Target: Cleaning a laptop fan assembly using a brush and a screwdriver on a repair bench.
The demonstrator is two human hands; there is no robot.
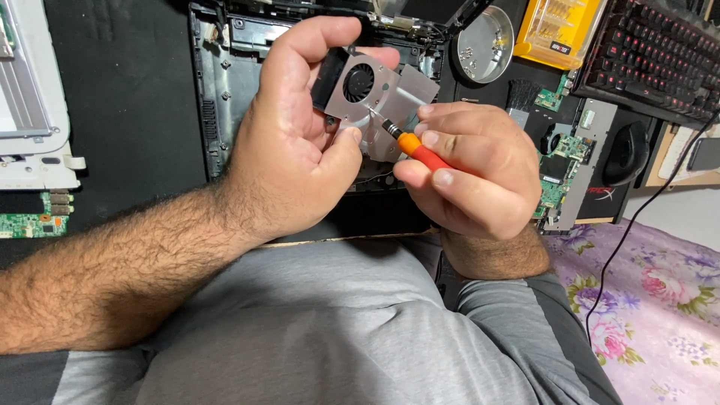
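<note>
I am holding the fan assembly (375, 94) up off the bench with my left hand (300, 135), thumb curled over its top edge and the other fingers wrapping in from below and behind, so the grip is closed on the metal plate. The round fan opening is facing me. Below my left thumb tip the screwdriver (416, 148) is meeting the plate: its thin steel tip is touching the silver surface just under and to the right of the fan opening.

The relation that matters is the tool's line. Its long axis is running from lower right to upper left, orange collar near the tip, red handle trailing back into my right hand (472, 172). That hand is pinching the handle closed, with at least 3 fingertips showing on top and the thumb beneath. The right hand is sitting just beside the plate's lower right corner, the left hand nearer still, since it is carrying the part.

I cannot make out the screw head itself; the tip is covering it. The plate's left edge is hidden behind my left fingers, and the handle's end is buried in my right palm.
</note>
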